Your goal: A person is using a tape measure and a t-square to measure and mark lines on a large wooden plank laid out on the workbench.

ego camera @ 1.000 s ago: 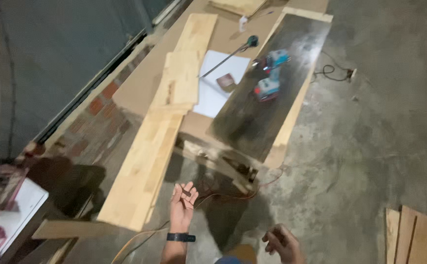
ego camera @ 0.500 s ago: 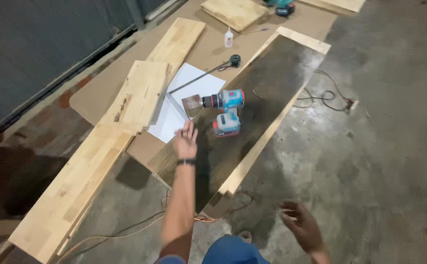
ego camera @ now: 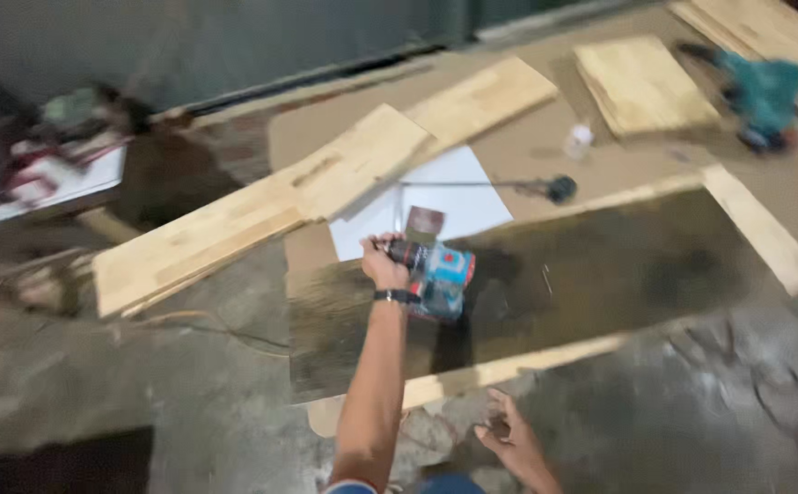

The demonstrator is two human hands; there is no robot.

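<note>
My left hand reaches out and closes on a blue cordless drill lying on a dark stained wooden panel on the floor. A black band sits on that wrist. My right hand hangs low near the panel's near edge, fingers apart, holding nothing. A small brown block rests on a white sheet just beyond the drill.
Long pale planks lie to the left, and a square plywood piece sits at the back. A long dark-headed tool, a small white bottle and a teal power tool lie beyond. Concrete floor surrounds everything.
The view has swung and moved closer. My left hand went from reaching toward the drill to gripping it. My right hand stays low and open.
</note>
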